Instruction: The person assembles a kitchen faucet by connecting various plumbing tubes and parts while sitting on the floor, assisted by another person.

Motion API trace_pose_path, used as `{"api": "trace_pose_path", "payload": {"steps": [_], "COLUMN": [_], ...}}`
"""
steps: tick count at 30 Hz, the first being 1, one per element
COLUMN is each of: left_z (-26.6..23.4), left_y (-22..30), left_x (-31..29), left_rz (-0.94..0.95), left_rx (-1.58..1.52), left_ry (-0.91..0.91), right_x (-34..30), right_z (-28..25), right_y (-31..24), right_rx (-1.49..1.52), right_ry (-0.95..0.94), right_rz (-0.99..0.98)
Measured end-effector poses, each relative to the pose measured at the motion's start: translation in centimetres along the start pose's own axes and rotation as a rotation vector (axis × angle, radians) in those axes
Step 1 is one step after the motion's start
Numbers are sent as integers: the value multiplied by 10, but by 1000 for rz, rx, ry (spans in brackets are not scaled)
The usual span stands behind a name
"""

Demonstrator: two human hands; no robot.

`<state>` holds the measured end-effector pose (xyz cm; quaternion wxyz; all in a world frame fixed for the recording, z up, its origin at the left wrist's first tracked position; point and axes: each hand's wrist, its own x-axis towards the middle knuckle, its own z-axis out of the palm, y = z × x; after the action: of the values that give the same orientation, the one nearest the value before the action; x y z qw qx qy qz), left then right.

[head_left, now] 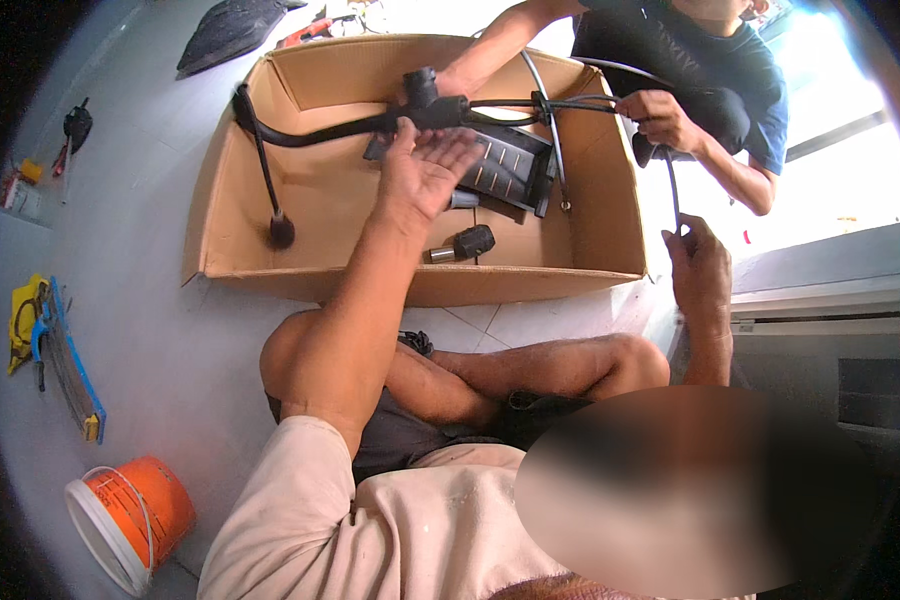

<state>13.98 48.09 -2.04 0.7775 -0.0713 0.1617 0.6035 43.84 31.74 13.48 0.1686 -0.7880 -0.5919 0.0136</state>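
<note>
One palm faces up at upper centre, where the left hand (425, 178) is unclenched, fingers extended, just below the black fitting (438, 112), which is over the cardboard box (425, 288). At right of the frame, the raised right hand (701, 268) pinches the black cable (672, 188).

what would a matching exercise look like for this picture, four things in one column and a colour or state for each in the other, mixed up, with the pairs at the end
Things:
1. bucket
2. left hand
3. box
4. right hand

Colour or state:
A. closed on a thin black cable
B. brown, open at the top
C. orange and white
D. open, palm showing

Pairs: 1-C, 2-D, 3-B, 4-A
</note>
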Motion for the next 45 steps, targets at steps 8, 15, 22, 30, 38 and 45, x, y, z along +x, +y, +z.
{"api": "trace_pose_path", "payload": {"steps": [8,15,22,30,38,45], "left_z": [-1,2,-20,-18,-13,-17], "left_y": [10,-24,-3,-20,-17,-9], "left_x": [-13,-24,-13,-19,-35,-61], "left_rz": [-36,-121,-81,-52,-8,96], "left_rx": [256,522,684,773,925,1014], "left_ry": [-128,-57,-43,-88,-95,6], "right_x": [22,160,97,-21,-21,-18], "right_z": [65,158,161,157,168,172], "right_y": [-56,-21,-87,-43,-36,-27], "right_rx": [9,-58,282,573,562,568], "right_ry": [303,47,476,293,149,39], "right_rz": [-420,-832,-578,-427,-365,-376]}}
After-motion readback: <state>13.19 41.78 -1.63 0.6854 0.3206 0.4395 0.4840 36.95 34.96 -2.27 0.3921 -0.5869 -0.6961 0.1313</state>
